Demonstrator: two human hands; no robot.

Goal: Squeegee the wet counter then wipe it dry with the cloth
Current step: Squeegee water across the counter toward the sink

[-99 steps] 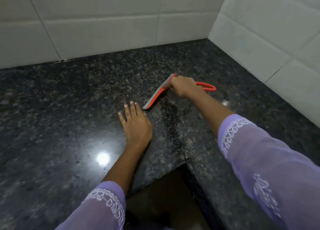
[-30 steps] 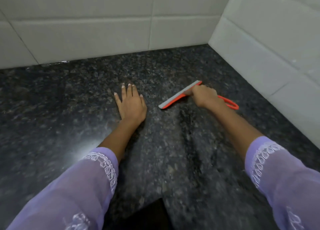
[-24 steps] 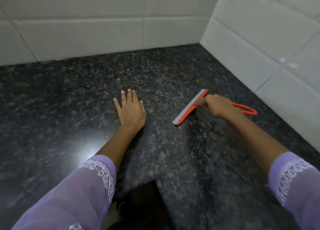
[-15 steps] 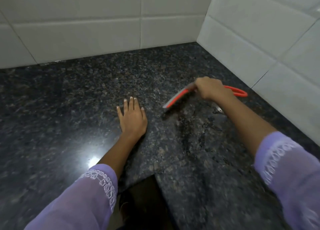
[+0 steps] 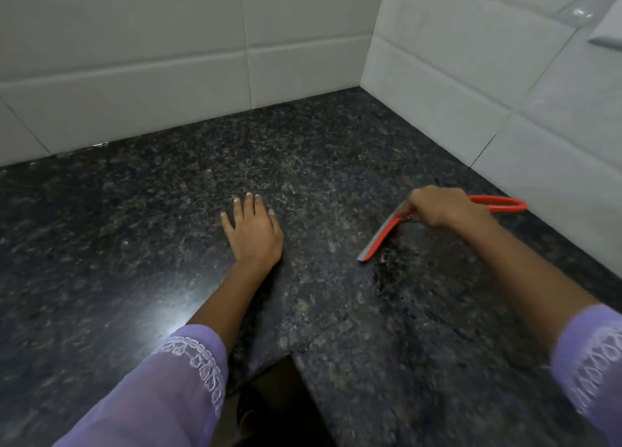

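Near the counter's (image 5: 141,231) right edge, my right hand (image 5: 444,211) grips the squeegee (image 5: 378,241) mid-job, left hand (image 5: 254,234) flat, streaks remaining, cloth unseen.

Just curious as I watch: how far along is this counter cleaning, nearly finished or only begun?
Still in the first half, I'd say. The right hand grips the orange squeegee, blade on the dark counter. A darker wet patch lies beside the blade, so squeegeeing is unfinished. The left hand rests flat, holding nothing. No cloth is in view, so the drying wipe is yet to come.
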